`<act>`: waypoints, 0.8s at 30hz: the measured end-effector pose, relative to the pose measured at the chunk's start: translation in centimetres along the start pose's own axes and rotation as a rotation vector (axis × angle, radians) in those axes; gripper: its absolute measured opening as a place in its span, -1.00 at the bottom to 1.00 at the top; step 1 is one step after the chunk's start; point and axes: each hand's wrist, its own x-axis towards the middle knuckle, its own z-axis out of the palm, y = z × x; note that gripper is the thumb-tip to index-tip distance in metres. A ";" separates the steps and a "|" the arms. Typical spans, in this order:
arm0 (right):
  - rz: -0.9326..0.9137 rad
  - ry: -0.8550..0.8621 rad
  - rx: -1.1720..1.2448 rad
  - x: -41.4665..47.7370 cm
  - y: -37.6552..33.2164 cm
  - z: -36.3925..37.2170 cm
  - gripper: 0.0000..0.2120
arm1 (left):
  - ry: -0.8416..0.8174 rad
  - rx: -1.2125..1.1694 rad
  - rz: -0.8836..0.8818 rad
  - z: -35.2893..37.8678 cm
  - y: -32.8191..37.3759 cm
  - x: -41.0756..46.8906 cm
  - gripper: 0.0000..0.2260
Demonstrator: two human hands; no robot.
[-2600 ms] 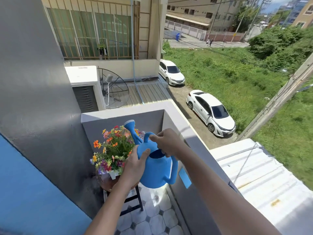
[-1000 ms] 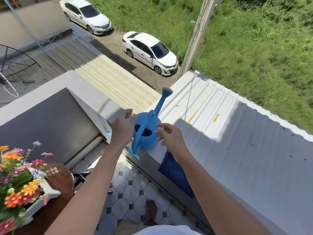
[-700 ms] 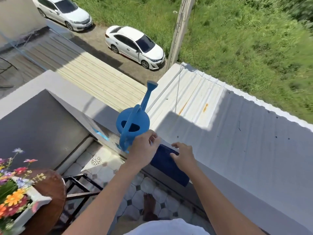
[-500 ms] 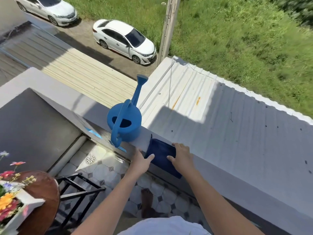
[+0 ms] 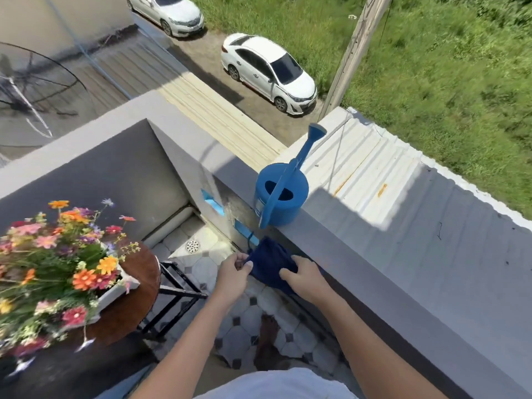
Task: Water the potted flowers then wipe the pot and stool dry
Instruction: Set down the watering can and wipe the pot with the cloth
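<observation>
A dark blue cloth [image 5: 269, 264] is bunched between my two hands, just below the top of the balcony wall. My left hand [image 5: 233, 273] pinches its left edge and my right hand [image 5: 302, 280] grips its right side. The blue watering can [image 5: 280, 195] stands upright on top of the grey wall [image 5: 359, 254], spout pointing away, with neither hand on it. At the left, the colourful flowers [image 5: 57, 254] fill a white pot [image 5: 115, 292] that rests on a round brown stool [image 5: 135, 298] with black legs.
The balcony floor [image 5: 244, 321] is tiled in white and black, with a round drain [image 5: 192, 246] in the corner. Beyond the wall lie a corrugated metal roof [image 5: 403, 197], a pole, grass and two white cars far below.
I set the watering can on the wall and let go of it. Both hands then took hold of the dark blue cloth and pulled it off the wall, toward me.
</observation>
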 end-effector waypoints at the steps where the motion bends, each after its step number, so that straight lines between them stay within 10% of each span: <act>1: -0.020 -0.038 0.024 0.0 -1.4 1.3 -0.81 | 0.046 -0.024 -0.018 -2.0 -0.8 -0.3 -0.93; 8: -0.153 -0.134 0.029 -0.5 -12.5 13.6 -0.83 | 0.396 -0.386 -0.280 -17.3 -6.9 -3.8 -0.83; 24: 0.025 -0.123 0.515 -1.8 -19.4 24.1 -0.82 | 0.438 -0.673 -0.426 -24.4 -11.4 -2.6 -0.67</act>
